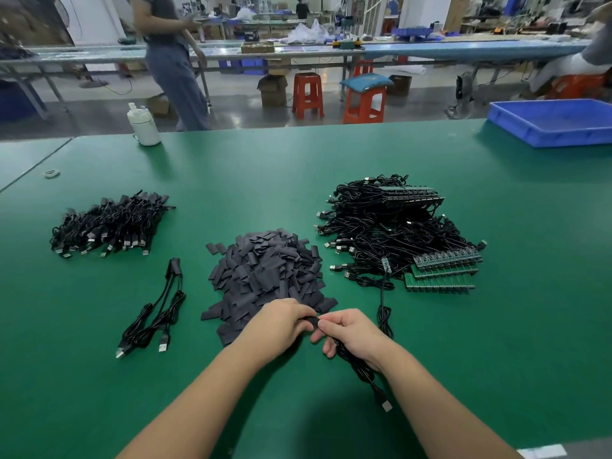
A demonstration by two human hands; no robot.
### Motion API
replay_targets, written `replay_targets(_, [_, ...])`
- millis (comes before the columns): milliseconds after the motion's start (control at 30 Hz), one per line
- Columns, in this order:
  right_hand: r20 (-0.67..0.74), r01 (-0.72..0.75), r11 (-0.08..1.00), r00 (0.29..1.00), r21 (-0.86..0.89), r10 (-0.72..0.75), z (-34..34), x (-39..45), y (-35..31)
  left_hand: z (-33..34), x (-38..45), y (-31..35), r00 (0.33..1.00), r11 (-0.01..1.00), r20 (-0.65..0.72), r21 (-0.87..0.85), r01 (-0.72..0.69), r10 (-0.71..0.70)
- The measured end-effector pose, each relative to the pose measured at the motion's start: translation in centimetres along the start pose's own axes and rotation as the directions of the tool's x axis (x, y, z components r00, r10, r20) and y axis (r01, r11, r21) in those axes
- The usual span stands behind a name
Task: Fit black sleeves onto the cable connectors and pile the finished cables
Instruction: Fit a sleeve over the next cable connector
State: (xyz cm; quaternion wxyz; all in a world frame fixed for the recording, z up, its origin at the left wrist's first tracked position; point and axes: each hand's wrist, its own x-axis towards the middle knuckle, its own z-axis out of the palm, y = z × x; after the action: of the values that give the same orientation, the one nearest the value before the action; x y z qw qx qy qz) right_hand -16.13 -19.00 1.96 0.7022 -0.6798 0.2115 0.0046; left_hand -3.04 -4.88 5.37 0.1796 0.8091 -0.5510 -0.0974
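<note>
Two bare hands meet at the near edge of the heap of black sleeves (265,279) on the green table (430,342). The left hand (281,321) curls its fingers around a black sleeve (313,322), and the right hand (351,332) pinches the end of a black cable (359,366) against it, fingers curled round the cord. The cable trails back under the right wrist, its USB plug (385,405) lying on the table. Left of the heap lie two loose cables (155,318), and beyond them a pile of cables (109,223). To the right sits a larger tangle of cables with green circuit boards (443,270). A blue tray (556,122) and a white bottle (144,124) stand at the far edge.
</note>
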Motion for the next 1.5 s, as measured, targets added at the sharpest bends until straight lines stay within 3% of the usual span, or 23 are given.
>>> replay_targets(133, [-0.019,-0.002,0.999,1.000,-0.049,0.001,0.5,-0.2,-0.1,-0.1,0.4,-0.4,0.997,0.953,0.039,0.300,0.050,-0.065])
replay_targets(233, [-0.036,-0.014,0.996,0.999,-0.086,0.011,0.8,-0.2,-0.1,0.2,0.7,-0.3,0.995,0.920,0.082,0.392,0.022,-0.058])
replay_targets(567, [-0.073,-0.023,0.987,0.997,-0.159,0.012,1.3,-0.3,-0.4,0.8,0.9,-0.4,0.996,0.913,0.086,0.409,-0.005,-0.033])
replay_targets(867, [-0.082,-0.026,0.991,0.997,-0.128,0.016,1.2,-0.2,-0.3,1.5,0.5,-0.8,0.999,0.904,0.030,0.427,-0.027,0.016])
replay_targets(1033, [-0.103,-0.022,1.000,0.994,-0.005,0.022,1.0,-0.2,-0.1,1.1,0.7,-0.7,1.000,0.888,0.007,0.461,-0.003,0.000])
replay_targets(1500, [-0.071,-0.011,0.992,0.997,-0.130,0.002,1.0,-0.1,0.2,0.0,0.7,0.1,0.988,0.856,0.152,0.509,-0.094,0.019])
